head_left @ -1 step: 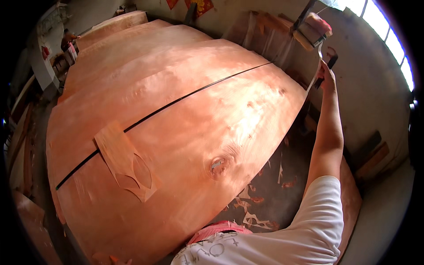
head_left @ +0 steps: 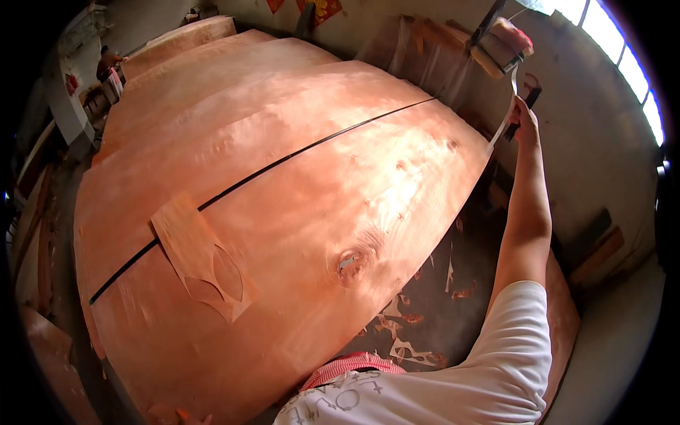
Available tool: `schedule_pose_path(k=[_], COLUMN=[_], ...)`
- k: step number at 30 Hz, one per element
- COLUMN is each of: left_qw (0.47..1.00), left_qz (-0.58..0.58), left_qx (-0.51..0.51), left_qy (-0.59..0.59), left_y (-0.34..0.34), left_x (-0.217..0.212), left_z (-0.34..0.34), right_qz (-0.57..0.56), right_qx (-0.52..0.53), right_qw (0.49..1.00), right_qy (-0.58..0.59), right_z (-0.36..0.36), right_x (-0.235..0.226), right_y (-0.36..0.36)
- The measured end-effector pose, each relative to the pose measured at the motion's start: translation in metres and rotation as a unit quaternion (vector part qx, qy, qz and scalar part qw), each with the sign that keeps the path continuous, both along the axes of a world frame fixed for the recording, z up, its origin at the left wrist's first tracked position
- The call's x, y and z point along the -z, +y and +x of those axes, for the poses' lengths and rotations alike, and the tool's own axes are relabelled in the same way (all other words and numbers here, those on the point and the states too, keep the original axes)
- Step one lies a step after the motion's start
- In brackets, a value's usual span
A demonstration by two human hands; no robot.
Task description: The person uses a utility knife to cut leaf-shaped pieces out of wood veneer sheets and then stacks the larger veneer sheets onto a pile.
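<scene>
Veneer (head_left: 297, 219), mid-frame | right hand (head_left: 523, 120), upper right: clasping dark bar (head_left: 533, 98) by pale strip (head_left: 513, 83) | left hand (head_left: 190, 418), bottom left: can't tell grip

Across the white shirt (head_left: 489, 354), I can see dark lettering (head_left: 340, 398) near the bottom middle of the frame: thin, capital-like strokes that sit slanted and crowded on the cloth, the upper ones cut short and hard to make out. Up at the top middle, a red hanging (head_left: 326, 10) on the wall carries a gold pattern, partly cropped by the frame's edge; I can't tell whether it includes characters.
</scene>
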State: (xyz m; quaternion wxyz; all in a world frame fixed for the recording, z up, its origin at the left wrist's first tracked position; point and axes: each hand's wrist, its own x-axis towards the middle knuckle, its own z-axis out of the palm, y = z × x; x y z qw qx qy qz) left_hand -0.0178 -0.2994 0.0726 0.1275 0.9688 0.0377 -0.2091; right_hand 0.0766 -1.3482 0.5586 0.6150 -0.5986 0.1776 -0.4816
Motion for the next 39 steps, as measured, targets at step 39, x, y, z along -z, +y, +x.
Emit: schedule_pose_path(k=[39], left_qw=[0.974], left_qz=[-0.001], left_qx=[0.155], left_qy=[-0.166], left_y=[0.111], left_x=[0.008], left_z=[-0.04], right_qz=[0.329], right_qx=[-0.46], right_qw=[0.724], right_qy=[0.394], right_z=[-0.123], right_x=[0.41], right_y=[0.722])
